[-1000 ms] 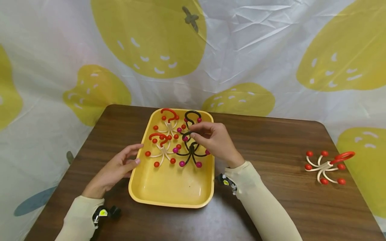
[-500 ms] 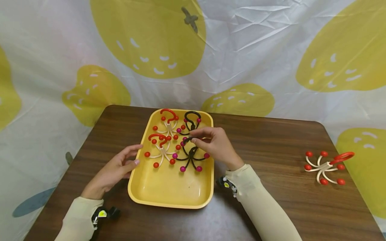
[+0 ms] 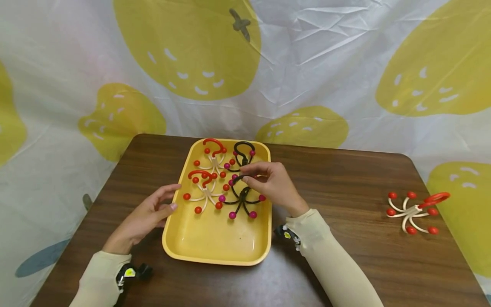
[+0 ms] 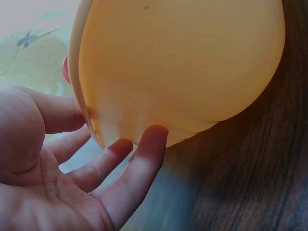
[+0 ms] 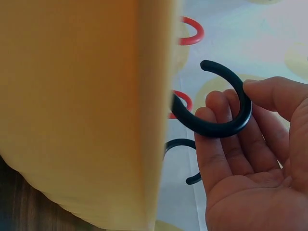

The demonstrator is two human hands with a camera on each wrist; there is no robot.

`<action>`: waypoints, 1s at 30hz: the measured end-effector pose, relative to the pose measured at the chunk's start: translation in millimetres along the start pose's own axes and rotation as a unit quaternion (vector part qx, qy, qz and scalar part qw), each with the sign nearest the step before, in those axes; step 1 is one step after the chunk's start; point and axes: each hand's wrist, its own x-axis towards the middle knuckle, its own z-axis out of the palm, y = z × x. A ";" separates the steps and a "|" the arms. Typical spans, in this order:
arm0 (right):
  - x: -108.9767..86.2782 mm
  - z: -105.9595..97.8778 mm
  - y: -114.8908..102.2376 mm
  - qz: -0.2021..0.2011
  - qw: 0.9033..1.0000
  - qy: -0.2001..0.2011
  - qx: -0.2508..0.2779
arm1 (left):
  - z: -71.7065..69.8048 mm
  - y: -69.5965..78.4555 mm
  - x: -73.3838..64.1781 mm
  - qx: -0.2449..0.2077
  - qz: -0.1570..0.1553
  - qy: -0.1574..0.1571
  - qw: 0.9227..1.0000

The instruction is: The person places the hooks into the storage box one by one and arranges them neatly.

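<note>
My right hand (image 3: 270, 185) pinches the curved top of a black multi-arm hanging hook (image 3: 242, 200) with pink ball tips, between thumb and fingers. In the right wrist view, the black hook's loop (image 5: 226, 127) lies against the fingers, with the thumb on its outer side. The hook's arms spread inside the yellow tray (image 3: 215, 256), right of a white hook (image 3: 207, 192) with a red top and red balls. My left hand (image 3: 153, 211) touches the tray's left side, fingers relaxed; in the left wrist view, fingertips (image 4: 154, 137) rest against the outer wall.
Behind in the tray stand another white-and-red hook (image 3: 215, 161) and another black hook (image 3: 244, 149). A further white-and-red hook (image 3: 413, 211) lies on the brown wooden table (image 3: 337, 192) at far right. A fruit-patterned curtain (image 3: 307, 55) hangs behind the table.
My right hand has moved slightly toward me, lowering the black hook in the tray a little; its arms shift forward. In the last half second almost nothing moves. The left hand stays at the tray.
</note>
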 end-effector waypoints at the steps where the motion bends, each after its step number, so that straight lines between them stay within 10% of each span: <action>1: 0.1 -0.3 -0.2 0.001 1.000 0.000 0.001 | 0.0 0.1 -0.2 0.000 0.000 0.001 1.000; 30: -12.4 -39.3 -23.8 -0.002 1.000 0.027 0.008 | -0.5 1.4 -3.1 0.001 0.004 0.000 1.000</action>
